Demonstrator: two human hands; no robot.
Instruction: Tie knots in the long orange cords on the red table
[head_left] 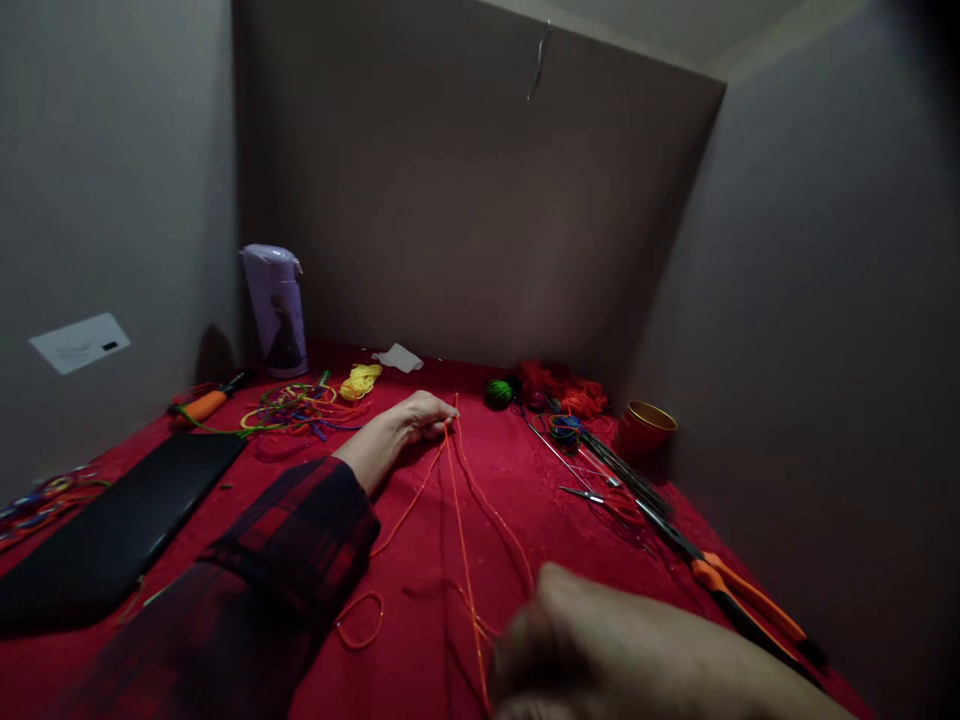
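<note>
My left hand point(417, 416) is stretched far out over the red cloth point(495, 470), fingers pinched on the far end of several thin orange strings point(459, 520). The strings run taut back toward me across the cloth. My right hand point(600, 650) is close to the camera and blurred, at the near end of the same strings, apparently closed on them. A small loop of orange cord point(360, 620) lies just left of the strings.
A tangle of coloured cords point(300, 408), a yellow bundle point(361, 380) and a purple kettle point(276, 308) sit far left. A black flat object point(112, 530) lies left. Orange-handled scissors point(742, 595), thin metal rods point(607, 470), a green ball point(498, 393) and a red cup point(645, 428) are right.
</note>
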